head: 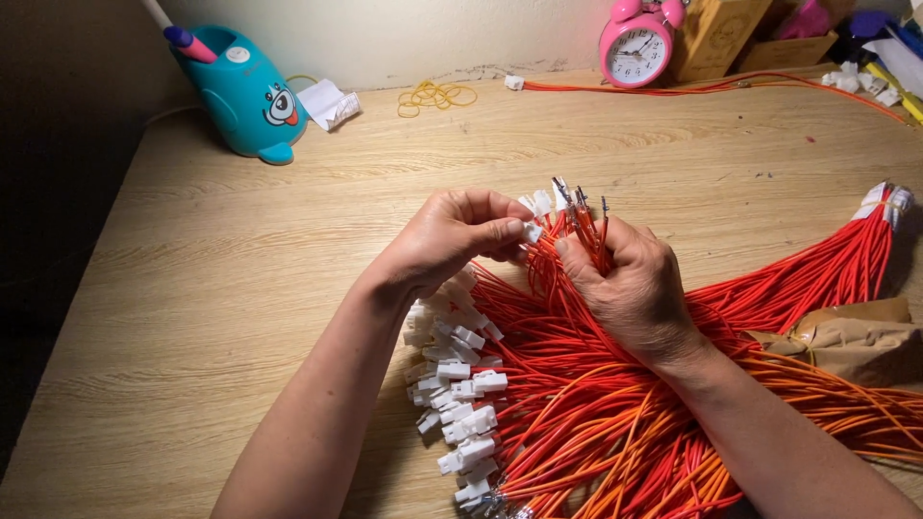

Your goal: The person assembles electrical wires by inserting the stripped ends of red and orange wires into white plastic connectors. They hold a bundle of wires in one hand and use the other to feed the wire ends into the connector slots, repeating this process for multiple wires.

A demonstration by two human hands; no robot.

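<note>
— Well, how are the red wires (615,404) laid?

— A thick bundle is spread over the wooden tabletop (240,288) below and to the right of the hands, with the long axis running from lower left to upper right. A few wire ends are held upright, and their bare metal tips (577,197) are pointed up and away from the wearer. White connectors (461,404) are clustered at the bundle's left edge, under the left wrist.

— And the hands?

— The left hand (452,240) is closed narrowly, and a small white connector (532,231) is pinched between thumb and forefinger. The right hand (630,284) is curled shut around the upright wires, just below the tips. The two hands are nearly touching.

— Anything else nearby?

— A crumpled brown paper (856,336) is seen lying on the bundle at the right. A teal pen holder (245,91) and a pink alarm clock (636,43) are set at the far edge.
</note>
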